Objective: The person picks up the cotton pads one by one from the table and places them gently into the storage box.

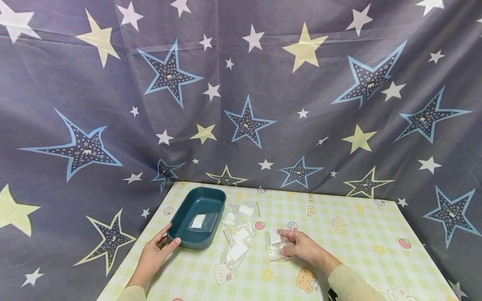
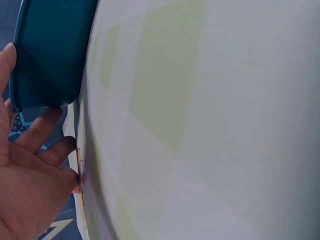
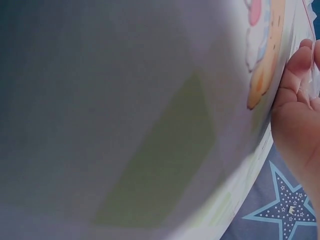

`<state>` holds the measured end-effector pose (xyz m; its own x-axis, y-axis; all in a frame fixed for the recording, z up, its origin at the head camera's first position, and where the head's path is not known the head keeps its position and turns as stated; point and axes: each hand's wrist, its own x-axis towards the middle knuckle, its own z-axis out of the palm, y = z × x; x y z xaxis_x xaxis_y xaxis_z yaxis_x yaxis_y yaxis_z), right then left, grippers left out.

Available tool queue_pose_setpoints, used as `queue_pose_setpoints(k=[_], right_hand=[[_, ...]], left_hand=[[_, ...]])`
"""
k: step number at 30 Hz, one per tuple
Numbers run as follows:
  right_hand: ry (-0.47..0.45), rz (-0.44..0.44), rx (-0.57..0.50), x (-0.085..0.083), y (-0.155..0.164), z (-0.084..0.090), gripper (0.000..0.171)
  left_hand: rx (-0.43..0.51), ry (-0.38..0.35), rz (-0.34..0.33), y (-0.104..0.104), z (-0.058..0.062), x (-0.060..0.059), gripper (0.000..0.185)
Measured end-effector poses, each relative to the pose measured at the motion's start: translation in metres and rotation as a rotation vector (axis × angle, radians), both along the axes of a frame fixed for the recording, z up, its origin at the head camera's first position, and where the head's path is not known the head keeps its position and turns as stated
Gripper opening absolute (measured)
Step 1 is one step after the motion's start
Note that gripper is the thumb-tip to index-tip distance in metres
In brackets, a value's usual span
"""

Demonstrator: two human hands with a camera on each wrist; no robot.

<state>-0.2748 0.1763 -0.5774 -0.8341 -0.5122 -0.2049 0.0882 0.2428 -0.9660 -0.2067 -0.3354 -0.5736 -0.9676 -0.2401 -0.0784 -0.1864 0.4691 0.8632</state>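
A dark teal rectangular tray (image 1: 188,239) stands at the table's left side. My left hand (image 1: 155,253) holds it at the near left corner, thumb at the rim and fingers on the outer wall; in the left wrist view the fingers reach under the tray's (image 2: 50,60) end. Inside lies a small clear zip bag (image 1: 198,221) with a white piece in it. Right of the tray, my right hand (image 1: 303,247) pinches another clear zip bag (image 1: 275,239) with a white piece inside, close over the tabletop. The right wrist view catches only the edge of this bag (image 3: 313,82).
Several more clear bags (image 1: 238,244) with white pieces lie loosely overlapping between the tray and my right hand. A green-checked tablecloth (image 1: 357,251) with cartoon prints covers the table. Behind it hangs a grey star-patterned curtain (image 1: 263,83).
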Motion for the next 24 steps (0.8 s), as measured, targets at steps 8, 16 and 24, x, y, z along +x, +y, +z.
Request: queue_pose_setpoints(k=[8, 16, 24], right_hand=[[-0.016, -0.028, -0.002, -0.002, -0.001, 0.001, 0.081], [0.009, -0.035, -0.027, -0.004, -0.006, 0.008, 0.082], [0.046, -0.019, -0.029, -0.009, -0.011, 0.017, 0.081]], left_hand=[[0.006, -0.006, -0.007, -0.001, -0.001, 0.000, 0.091], [0.011, -0.008, -0.006, -0.002, -0.002, 0.000, 0.090], [0.019, -0.020, -0.003, -0.001, -0.001, 0.001, 0.091]])
